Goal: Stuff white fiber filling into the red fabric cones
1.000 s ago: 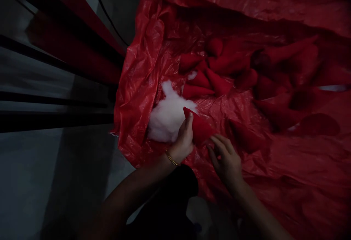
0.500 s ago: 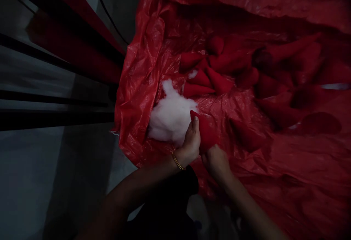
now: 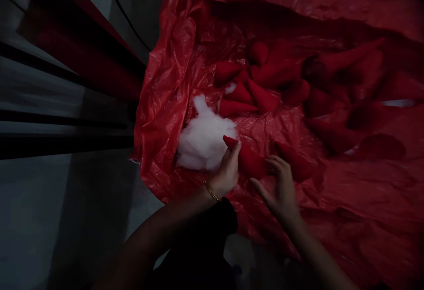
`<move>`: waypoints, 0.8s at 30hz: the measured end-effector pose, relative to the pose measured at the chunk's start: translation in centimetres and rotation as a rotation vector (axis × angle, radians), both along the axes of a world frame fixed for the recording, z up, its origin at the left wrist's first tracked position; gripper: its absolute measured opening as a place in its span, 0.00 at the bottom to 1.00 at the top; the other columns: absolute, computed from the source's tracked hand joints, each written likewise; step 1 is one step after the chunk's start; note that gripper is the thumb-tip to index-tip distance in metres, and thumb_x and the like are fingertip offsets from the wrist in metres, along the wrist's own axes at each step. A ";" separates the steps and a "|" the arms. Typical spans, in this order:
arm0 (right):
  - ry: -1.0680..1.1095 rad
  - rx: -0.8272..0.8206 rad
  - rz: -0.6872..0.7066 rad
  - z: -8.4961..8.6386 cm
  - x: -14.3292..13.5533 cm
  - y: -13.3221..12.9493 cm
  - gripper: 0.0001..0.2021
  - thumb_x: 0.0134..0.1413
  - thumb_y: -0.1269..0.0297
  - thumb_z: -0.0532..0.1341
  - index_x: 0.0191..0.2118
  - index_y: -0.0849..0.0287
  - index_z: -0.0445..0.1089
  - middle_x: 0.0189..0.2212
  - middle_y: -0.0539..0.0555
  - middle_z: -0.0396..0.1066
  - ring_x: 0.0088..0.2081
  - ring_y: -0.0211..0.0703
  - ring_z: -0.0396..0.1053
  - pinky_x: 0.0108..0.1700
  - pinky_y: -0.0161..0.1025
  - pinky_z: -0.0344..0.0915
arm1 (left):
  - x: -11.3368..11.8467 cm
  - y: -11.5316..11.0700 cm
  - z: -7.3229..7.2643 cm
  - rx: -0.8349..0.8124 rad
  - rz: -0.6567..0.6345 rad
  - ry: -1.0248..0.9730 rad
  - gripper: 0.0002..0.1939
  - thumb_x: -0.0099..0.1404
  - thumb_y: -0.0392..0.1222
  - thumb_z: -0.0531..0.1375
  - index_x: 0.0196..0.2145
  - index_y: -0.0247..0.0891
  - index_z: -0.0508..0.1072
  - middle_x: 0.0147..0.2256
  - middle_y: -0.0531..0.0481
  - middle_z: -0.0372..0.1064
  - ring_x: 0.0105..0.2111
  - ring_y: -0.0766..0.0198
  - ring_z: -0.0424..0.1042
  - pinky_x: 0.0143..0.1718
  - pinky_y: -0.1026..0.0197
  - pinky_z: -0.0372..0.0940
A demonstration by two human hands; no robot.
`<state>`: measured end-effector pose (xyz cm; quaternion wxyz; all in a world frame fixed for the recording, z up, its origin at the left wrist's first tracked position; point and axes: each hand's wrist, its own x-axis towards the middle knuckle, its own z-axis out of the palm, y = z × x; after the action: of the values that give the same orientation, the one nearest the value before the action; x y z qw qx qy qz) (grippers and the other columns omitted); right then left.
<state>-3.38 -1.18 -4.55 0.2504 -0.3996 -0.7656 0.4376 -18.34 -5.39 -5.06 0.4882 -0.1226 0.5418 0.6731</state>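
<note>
A red cloth cone (image 3: 250, 160) lies in my left hand (image 3: 228, 168), its narrow tip pointing up and left over a heap of white stuffing (image 3: 205, 142). The fingers of my left hand are wrapped round it near the tip. At the cone's wide end, my right hand (image 3: 281, 188) is spread, thumb and fingers apart, with the fingertips close to the cloth. Whether those fingertips touch it is hard to tell. Another red cone (image 3: 296, 162) lies just beyond my right hand.
Several red cones (image 3: 265, 96) lie on a crumpled red plastic sheet (image 3: 162, 104), with more at the right. A small white tuft (image 3: 230, 88) rests among them. Dark bars (image 3: 66, 144) and a pale floor (image 3: 29, 210) are at the left.
My right hand has moved right from under the cone's wide end and opened. The cone has tilted flatter in my left hand, its tip now further left. The view has shifted slightly.
</note>
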 end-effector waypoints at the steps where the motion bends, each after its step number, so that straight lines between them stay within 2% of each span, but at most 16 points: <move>1: -0.011 -0.074 -0.025 -0.4 -0.3 0.1 0.27 0.52 0.54 0.69 0.55 0.60 0.67 0.53 0.64 0.69 0.53 0.54 0.69 0.49 0.50 0.71 | 0.1 0.1 0.4 0.013 -0.026 -0.004 0.19 0.59 0.44 0.64 0.48 0.39 0.77 0.54 0.42 0.74 0.67 0.49 0.57 0.66 0.51 0.55; 4: -0.020 -0.394 -0.137 -1.5 -1.2 0.5 0.26 0.52 0.49 0.67 0.52 0.61 0.70 0.44 0.59 0.76 0.44 0.52 0.74 0.47 0.50 0.72 | 0.3 0.6 1.8 0.114 -0.188 -0.003 0.17 0.61 0.43 0.64 0.48 0.39 0.77 0.51 0.42 0.75 0.60 0.49 0.67 0.64 0.48 0.59; 6: -0.013 -0.589 -0.189 -1.6 -1.5 0.9 0.24 0.53 0.47 0.66 0.48 0.62 0.74 0.38 0.57 0.78 0.39 0.51 0.74 0.43 0.47 0.72 | 0.3 0.7 2.5 0.178 -0.324 0.020 0.18 0.60 0.41 0.66 0.49 0.39 0.77 0.50 0.42 0.76 0.57 0.49 0.70 0.63 0.47 0.60; 7: -0.016 -0.652 -0.198 -1.5 -1.5 1.0 0.23 0.53 0.46 0.65 0.45 0.62 0.75 0.35 0.56 0.78 0.38 0.51 0.74 0.41 0.46 0.72 | 0.3 0.7 2.6 0.182 -0.369 0.039 0.17 0.60 0.41 0.67 0.48 0.39 0.77 0.49 0.42 0.77 0.55 0.50 0.71 0.62 0.47 0.60; 9: -0.035 -0.706 -0.182 -1.2 -1.2 1.0 0.24 0.53 0.45 0.66 0.44 0.63 0.76 0.32 0.55 0.77 0.36 0.50 0.74 0.38 0.44 0.72 | 0.2 0.7 2.5 0.147 -0.368 0.072 0.14 0.60 0.41 0.67 0.45 0.39 0.78 0.47 0.42 0.77 0.53 0.51 0.72 0.62 0.47 0.60; 11: -0.040 -0.625 -0.192 -1.0 -0.4 0.6 0.24 0.54 0.46 0.65 0.48 0.62 0.74 0.34 0.54 0.76 0.34 0.47 0.73 0.37 0.42 0.71 | 0.1 0.7 2.1 0.154 -0.320 0.055 0.14 0.61 0.42 0.66 0.45 0.38 0.77 0.47 0.42 0.77 0.52 0.51 0.73 0.61 0.47 0.60; 13: -0.034 -0.409 -0.251 -1.0 0.6 0.1 0.22 0.58 0.50 0.64 0.51 0.60 0.71 0.39 0.55 0.75 0.36 0.45 0.73 0.38 0.42 0.71 | -0.1 0.8 1.7 0.208 -0.271 0.018 0.17 0.61 0.40 0.66 0.48 0.39 0.76 0.49 0.43 0.76 0.52 0.52 0.73 0.62 0.47 0.59; 16: -0.044 -0.139 -0.228 -0.9 1.5 -0.8 0.12 0.61 0.56 0.62 0.43 0.58 0.72 0.38 0.55 0.74 0.37 0.44 0.72 0.41 0.41 0.70 | -0.3 0.9 1.4 0.248 -0.255 -0.005 0.25 0.56 0.34 0.68 0.52 0.43 0.73 0.53 0.46 0.73 0.54 0.54 0.71 0.62 0.48 0.59; 18: -0.051 -0.122 -0.160 -0.8 1.3 -1.0 0.09 0.63 0.58 0.60 0.41 0.58 0.71 0.34 0.53 0.74 0.34 0.43 0.72 0.39 0.40 0.69 | -0.5 0.7 1.5 0.262 -0.299 -0.020 0.27 0.54 0.32 0.68 0.52 0.44 0.73 0.53 0.47 0.73 0.53 0.54 0.71 0.61 0.49 0.60; 21: -0.019 -0.142 -0.156 -0.3 0.4 -0.5 0.08 0.66 0.60 0.57 0.43 0.57 0.71 0.33 0.52 0.73 0.32 0.43 0.72 0.37 0.40 0.70 | -1.1 0.7 2.3 0.268 -0.421 -0.036 0.22 0.55 0.36 0.68 0.49 0.40 0.76 0.48 0.45 0.76 0.51 0.51 0.72 0.60 0.47 0.61; 24: 0.026 -0.021 -0.109 0.3 -0.6 0.3 0.07 0.65 0.65 0.56 0.41 0.56 0.72 0.38 0.55 0.74 0.39 0.45 0.73 0.42 0.42 0.71 | -2.1 1.3 3.3 0.205 -0.427 0.014 0.17 0.59 0.44 0.68 0.45 0.36 0.78 0.47 0.43 0.77 0.51 0.49 0.72 0.60 0.47 0.60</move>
<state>-3.94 -0.89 -4.23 0.2796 -0.4379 -0.7347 0.4363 -20.40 -4.10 -1.76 0.6258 0.0497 0.4878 0.6066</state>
